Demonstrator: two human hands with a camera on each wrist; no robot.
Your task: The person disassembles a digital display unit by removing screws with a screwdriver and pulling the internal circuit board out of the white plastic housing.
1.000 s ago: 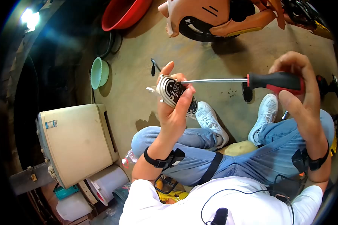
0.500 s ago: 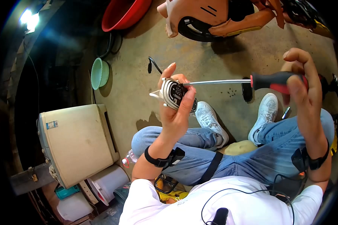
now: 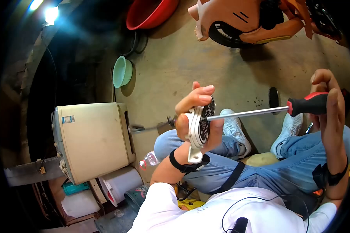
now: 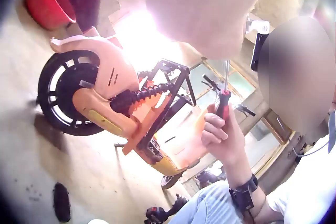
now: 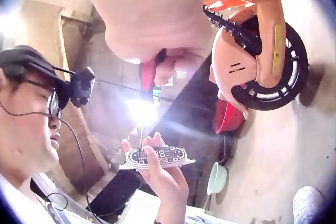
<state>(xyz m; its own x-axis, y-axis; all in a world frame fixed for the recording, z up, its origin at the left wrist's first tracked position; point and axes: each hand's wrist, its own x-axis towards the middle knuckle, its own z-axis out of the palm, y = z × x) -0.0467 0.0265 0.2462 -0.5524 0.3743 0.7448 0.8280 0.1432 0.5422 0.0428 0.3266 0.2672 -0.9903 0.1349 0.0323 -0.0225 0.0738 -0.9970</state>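
Note:
My left hand [image 3: 184, 112] grips a white-rimmed oval device [image 3: 198, 130] with a black patterned face, which is turned toward the right. My right hand [image 3: 330, 105] holds a screwdriver [image 3: 308, 105] by its red and black handle. The metal shaft runs left, its tip at the device's black face. In the right wrist view the device [image 5: 157, 157] lies face up in the left hand [image 5: 167, 182], the shaft standing on it near one end. A blurred cable trails left of the left hand in the head view.
An orange scooter body with a wheel [image 3: 227, 35] stands at the top. A red basin [image 3: 149, 15] and green basin [image 3: 122, 72] are on the floor at upper left. A beige appliance [image 3: 93, 141] stands at left, a plastic bottle [image 3: 149, 160] beside it. A black oval object [image 3: 274, 99] lies near the shoes.
The device has turned, so its white side and a white tab at its lower end show. Both hands sit lower and further right in the head view, and the whole scene has shifted right.

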